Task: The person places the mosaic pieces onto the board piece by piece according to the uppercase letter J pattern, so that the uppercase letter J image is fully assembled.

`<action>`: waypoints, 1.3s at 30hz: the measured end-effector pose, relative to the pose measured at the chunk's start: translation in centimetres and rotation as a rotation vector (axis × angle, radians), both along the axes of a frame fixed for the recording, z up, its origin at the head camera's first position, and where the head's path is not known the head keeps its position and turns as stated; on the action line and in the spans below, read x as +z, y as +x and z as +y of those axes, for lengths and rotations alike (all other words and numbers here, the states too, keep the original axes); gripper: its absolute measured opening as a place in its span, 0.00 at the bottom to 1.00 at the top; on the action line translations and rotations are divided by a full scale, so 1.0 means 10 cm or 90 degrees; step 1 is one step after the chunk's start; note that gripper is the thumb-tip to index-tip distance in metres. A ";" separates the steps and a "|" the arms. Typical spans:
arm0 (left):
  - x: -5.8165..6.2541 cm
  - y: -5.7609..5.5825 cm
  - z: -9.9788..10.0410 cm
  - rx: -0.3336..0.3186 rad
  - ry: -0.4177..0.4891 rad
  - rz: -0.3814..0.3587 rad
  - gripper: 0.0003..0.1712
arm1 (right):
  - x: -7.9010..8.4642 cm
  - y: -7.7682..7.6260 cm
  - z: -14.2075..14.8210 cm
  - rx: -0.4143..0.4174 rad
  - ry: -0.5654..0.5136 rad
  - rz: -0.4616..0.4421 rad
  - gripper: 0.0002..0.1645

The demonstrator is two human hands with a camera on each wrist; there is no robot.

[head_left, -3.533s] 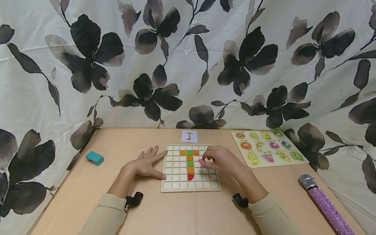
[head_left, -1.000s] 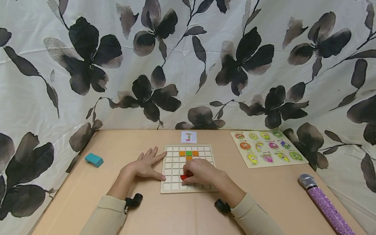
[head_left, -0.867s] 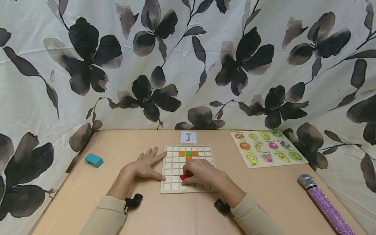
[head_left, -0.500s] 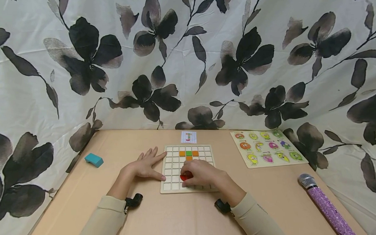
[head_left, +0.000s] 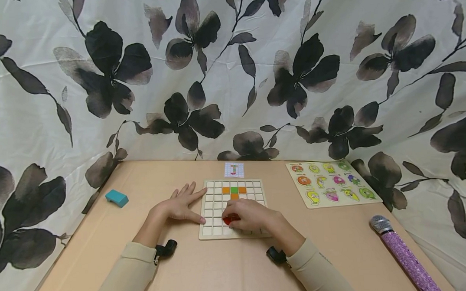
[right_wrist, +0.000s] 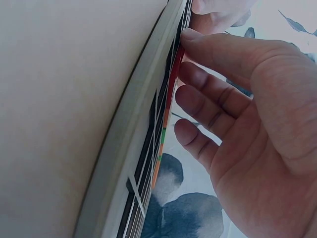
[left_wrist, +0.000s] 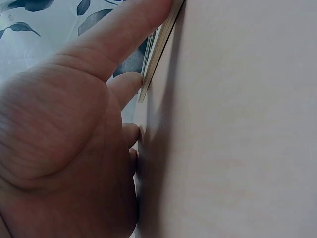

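Observation:
A pale grid board (head_left: pixel 215 231) lies on the table. Orange and green square tiles (head_left: pixel 234 190) form a row near its far side, with another orange tile below. My left hand (head_left: pixel 178 204) rests at the board's left edge, fingers spread, forefinger and thumb touching the rim. Over the board's lower middle, my right hand (head_left: pixel 251 215) pinches a red tile (head_left: pixel 229 219) between thumb and fingers, low in the grid. The hand hides the cells beneath it. In the right wrist view the thumb and fingertips touch the board's surface beside the red.
Behind the board lies a small card (head_left: pixel 234 169) printed with a coloured J. A fruit sticker sheet (head_left: pixel 332 182) is at the back right and a purple glittery microphone (head_left: pixel 403 251) at the right. A teal block (head_left: pixel 117 197) sits at the left.
My right hand came from the board's right side to its lower middle with a pinkish-red piece. In the last second its fingertips shifted slightly at the red tile. The left hand stays put.

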State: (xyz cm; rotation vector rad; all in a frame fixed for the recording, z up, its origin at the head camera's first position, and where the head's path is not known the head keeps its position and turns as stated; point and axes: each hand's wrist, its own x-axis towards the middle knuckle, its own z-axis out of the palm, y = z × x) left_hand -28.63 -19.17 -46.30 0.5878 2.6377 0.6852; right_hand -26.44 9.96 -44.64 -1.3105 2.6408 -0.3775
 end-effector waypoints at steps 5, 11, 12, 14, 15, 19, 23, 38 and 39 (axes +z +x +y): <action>-0.01 0.00 0.01 -0.003 0.000 0.002 0.66 | 0.00 0.00 0.00 0.002 0.000 0.002 0.15; 0.00 0.02 0.01 -0.009 0.005 0.001 0.66 | -0.02 0.00 0.00 0.001 -0.005 -0.004 0.15; 0.00 0.02 0.01 -0.010 0.006 0.001 0.66 | -0.02 0.00 0.00 0.000 -0.006 -0.006 0.15; 0.00 0.03 0.00 -0.012 0.016 0.001 0.66 | -0.02 0.00 0.00 -0.002 -0.007 -0.008 0.15; 0.00 0.03 0.00 -0.012 0.016 0.001 0.67 | -0.02 0.00 0.00 -0.003 -0.007 -0.010 0.14; -0.02 0.02 0.00 -0.008 0.011 0.002 0.66 | -0.02 0.00 0.00 -0.007 -0.009 -0.015 0.14; -0.02 0.01 0.01 -0.004 0.000 0.007 0.66 | -0.02 0.00 0.00 -0.009 -0.009 -0.018 0.14; -0.02 0.00 0.01 -0.004 -0.002 0.008 0.65 | -0.02 -0.01 0.00 -0.003 -0.017 -0.018 0.14; -0.02 0.00 0.01 -0.005 -0.002 0.008 0.65 | -0.02 -0.01 0.00 -0.002 -0.016 -0.017 0.14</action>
